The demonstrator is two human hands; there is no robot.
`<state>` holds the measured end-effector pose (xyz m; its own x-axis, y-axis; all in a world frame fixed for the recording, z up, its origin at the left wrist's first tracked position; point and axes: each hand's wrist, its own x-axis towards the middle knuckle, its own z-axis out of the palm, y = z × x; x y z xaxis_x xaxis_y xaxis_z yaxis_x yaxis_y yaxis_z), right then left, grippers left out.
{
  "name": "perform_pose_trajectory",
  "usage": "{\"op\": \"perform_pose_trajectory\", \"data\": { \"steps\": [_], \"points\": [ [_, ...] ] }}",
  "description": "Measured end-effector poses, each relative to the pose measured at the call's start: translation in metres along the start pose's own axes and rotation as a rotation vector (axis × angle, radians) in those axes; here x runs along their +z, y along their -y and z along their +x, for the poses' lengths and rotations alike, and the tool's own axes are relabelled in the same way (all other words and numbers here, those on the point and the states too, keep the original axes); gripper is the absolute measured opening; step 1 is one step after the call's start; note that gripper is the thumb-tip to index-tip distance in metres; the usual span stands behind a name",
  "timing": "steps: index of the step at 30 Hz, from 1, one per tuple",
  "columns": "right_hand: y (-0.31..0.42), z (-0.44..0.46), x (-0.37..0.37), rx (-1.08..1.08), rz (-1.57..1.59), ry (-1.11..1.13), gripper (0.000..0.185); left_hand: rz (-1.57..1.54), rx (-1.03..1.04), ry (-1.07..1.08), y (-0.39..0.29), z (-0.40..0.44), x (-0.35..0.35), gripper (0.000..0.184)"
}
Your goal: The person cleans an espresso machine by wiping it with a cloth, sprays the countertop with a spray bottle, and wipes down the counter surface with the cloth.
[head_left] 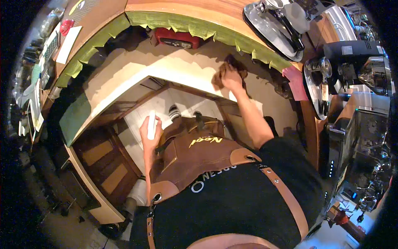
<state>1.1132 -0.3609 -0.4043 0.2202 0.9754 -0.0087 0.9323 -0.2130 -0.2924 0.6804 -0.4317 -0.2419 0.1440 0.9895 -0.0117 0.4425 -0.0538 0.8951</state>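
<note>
My right hand (232,79) presses a dark brown cloth (237,63) onto the beige lower counter (182,62), its fingers closed on the bunched fabric. Part of the cloth spreads towards the counter's near edge. Lower and to the left, in front of the brown apron (186,145), my left hand (146,132) grips a small white oblong object (152,124). Its upper end sticks out past the fingers. From this angle I cannot make out what kind of object it is.
Green paper notes (166,21) hang from the raised wooden shelf's edge (178,6) above the counter. Beneath them sits a red case (178,38). Metal coffee equipment (321,87) stands at the right. A dark wooden cabinet (103,162) is at the lower left.
</note>
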Motion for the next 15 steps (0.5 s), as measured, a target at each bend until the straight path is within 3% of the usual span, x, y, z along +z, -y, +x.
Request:
{"op": "perform_pose_trajectory", "data": {
  "steps": [1, 2, 4, 7, 8, 9, 10, 12, 14, 15],
  "points": [
    [0.038, -0.024, -0.042, -0.045, 0.074, -0.111, 0.059, -0.009, 0.026, -0.030, 0.002, -0.001, 0.003, 0.009],
    [0.035, -0.034, -0.028, -0.043, 0.016, -0.190, 0.060, -0.018, 0.051, -0.057, 0.005, -0.001, 0.005, 0.009],
    [0.057, -0.020, -0.053, 0.134, -0.098, 0.055, 0.059, -0.036, 0.020, -0.054, 0.005, -0.006, 0.007, 0.009],
    [0.077, 0.018, -0.028, 0.196, -0.122, 0.149, 0.048, -0.052, -0.015, -0.026, -0.002, -0.007, 0.006, 0.010],
    [0.099, 0.025, -0.041, 0.293, 0.123, 0.379, 0.036, -0.054, -0.026, -0.007, -0.004, -0.009, 0.007, 0.010],
    [0.120, 0.029, -0.043, 0.235, 0.148, 0.425, 0.034, -0.042, -0.027, 0.002, -0.005, -0.010, 0.008, 0.010],
    [0.149, 0.012, -0.061, -0.013, -0.024, 0.202, 0.042, 0.002, -0.003, 0.059, -0.006, -0.009, 0.009, 0.010],
    [0.152, 0.003, 0.000, -0.360, -0.007, -0.586, 0.057, 0.055, 0.023, 0.121, -0.011, -0.008, 0.012, 0.010],
    [0.134, 0.006, -0.030, -0.384, -0.044, -0.356, 0.056, 0.040, -0.016, 0.121, -0.020, -0.010, 0.014, 0.010],
    [0.113, 0.013, -0.036, -0.289, -0.032, -0.061, 0.051, 0.059, -0.007, 0.109, -0.024, -0.011, 0.012, 0.010]
  ]
}}
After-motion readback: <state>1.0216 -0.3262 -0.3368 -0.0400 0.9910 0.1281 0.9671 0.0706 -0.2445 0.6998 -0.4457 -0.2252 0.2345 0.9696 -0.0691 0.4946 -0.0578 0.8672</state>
